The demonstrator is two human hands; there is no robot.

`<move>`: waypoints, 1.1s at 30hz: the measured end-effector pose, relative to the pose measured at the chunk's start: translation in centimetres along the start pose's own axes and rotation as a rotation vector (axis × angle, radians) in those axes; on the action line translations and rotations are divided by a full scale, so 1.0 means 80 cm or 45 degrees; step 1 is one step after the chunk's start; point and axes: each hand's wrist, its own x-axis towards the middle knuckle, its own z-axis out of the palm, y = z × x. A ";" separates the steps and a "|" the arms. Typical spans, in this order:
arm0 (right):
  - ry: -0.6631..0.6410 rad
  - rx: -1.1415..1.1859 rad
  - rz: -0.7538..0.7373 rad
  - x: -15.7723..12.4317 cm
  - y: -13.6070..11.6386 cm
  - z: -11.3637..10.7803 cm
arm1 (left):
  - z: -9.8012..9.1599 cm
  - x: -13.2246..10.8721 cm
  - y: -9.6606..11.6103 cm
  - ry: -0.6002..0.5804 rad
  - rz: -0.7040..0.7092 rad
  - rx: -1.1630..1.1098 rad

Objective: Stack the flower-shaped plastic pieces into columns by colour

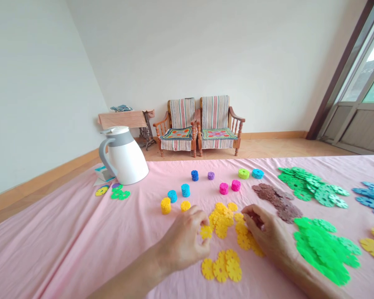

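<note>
A notched yellow snowflake disc [205, 232] is held between the thumb and fingers of my left hand [185, 236]. Across the loose yellow pile [220, 218], my right hand [269, 232] curls downward, its fingertips closed at the edge of another yellow disc [238, 217]; its thumb is mostly hidden. More yellow discs [243, 241] lie under and beside that hand. Closer to me, several yellow discs [221, 268] overlap flat on the cloth. Just beyond my left hand stand a short yellow stack [185, 205] and a taller yellow stack [166, 206].
Blue stacks [185, 190], pink stacks [223, 188], a purple stack [211, 175] and a lime stack [243, 173] stand farther back on the pink cloth [81, 241]. Brown [277, 199], green [326, 249] and blue [372, 199] piles lie right. A white jug [127, 162] stands left.
</note>
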 end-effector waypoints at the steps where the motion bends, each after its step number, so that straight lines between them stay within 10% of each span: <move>1: 0.000 0.006 0.000 0.000 -0.001 0.000 | -0.010 0.004 -0.004 0.069 -0.003 0.024; 12: -0.014 0.002 -0.020 0.000 -0.003 -0.001 | -0.046 0.032 -0.066 0.140 -0.044 0.162; 25: -0.001 -0.008 -0.031 0.001 -0.003 -0.001 | -0.045 0.020 -0.043 0.160 -0.046 0.072; 33: 0.006 0.015 -0.024 -0.001 -0.004 -0.002 | -0.017 -0.024 0.010 -0.448 0.156 -0.078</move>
